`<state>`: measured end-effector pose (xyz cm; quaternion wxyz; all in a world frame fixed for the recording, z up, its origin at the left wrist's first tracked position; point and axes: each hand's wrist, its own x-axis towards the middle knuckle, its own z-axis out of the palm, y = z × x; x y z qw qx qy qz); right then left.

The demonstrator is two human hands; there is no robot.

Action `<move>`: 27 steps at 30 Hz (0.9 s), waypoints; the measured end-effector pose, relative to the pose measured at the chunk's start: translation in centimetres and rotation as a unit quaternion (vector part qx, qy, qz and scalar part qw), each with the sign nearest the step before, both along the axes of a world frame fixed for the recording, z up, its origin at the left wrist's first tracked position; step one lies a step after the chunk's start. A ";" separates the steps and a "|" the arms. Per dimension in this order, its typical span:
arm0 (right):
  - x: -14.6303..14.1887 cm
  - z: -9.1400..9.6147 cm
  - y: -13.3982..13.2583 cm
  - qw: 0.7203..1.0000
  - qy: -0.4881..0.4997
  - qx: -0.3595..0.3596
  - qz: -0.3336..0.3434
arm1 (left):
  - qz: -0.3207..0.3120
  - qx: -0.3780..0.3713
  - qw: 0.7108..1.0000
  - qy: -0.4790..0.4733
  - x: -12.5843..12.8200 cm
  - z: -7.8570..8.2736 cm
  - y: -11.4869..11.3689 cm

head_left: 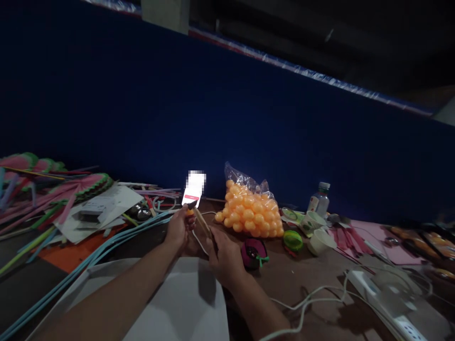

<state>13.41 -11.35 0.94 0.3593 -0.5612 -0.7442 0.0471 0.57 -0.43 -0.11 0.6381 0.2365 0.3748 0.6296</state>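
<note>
My left hand point(179, 228) is closed near the middle, pinching a small thing with a dark tip and a bit of orange. What it is I cannot make out. My right hand point(227, 258), just to the right and nearer, is wrapped round a long beige stick-like piece point(202, 223) that slants up towards the left fingertips. Whether the two things are joined does not show. Behind the hands a phone point(192, 197) with a bright screen stands upright, partly pixelated. Below them lies a large white sheet point(181, 308).
A clear bag of orange balls point(250, 213) stands behind the right hand, beside a dark purple ball-shaped item point(254, 253) and a green one point(293, 241). Rightward are cups point(321, 241), a bottle point(322, 201) and a power strip point(382, 303) with cables. Blue pipe cleaners point(106, 248) run along the left.
</note>
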 end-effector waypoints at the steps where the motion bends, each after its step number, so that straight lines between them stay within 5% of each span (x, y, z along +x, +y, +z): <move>1: 0.0 0.0 0.0 1.000 0.005 0.007 0.002 | -0.007 0.013 1.000 -0.011 -0.1 0.0 0.0; 7: -0.1 -0.3 0.1 1.000 -0.012 -0.003 0.000 | 0.006 -0.001 1.000 -0.016 -0.1 0.3 0.0; 12: 0.0 -0.6 0.1 0.998 0.017 0.057 0.017 | 0.014 -0.008 1.000 -0.015 0.0 0.6 0.1; 27: 0.1 -0.9 0.4 0.999 -0.012 0.029 -0.005 | 0.014 -0.034 0.999 0.008 0.0 0.5 0.0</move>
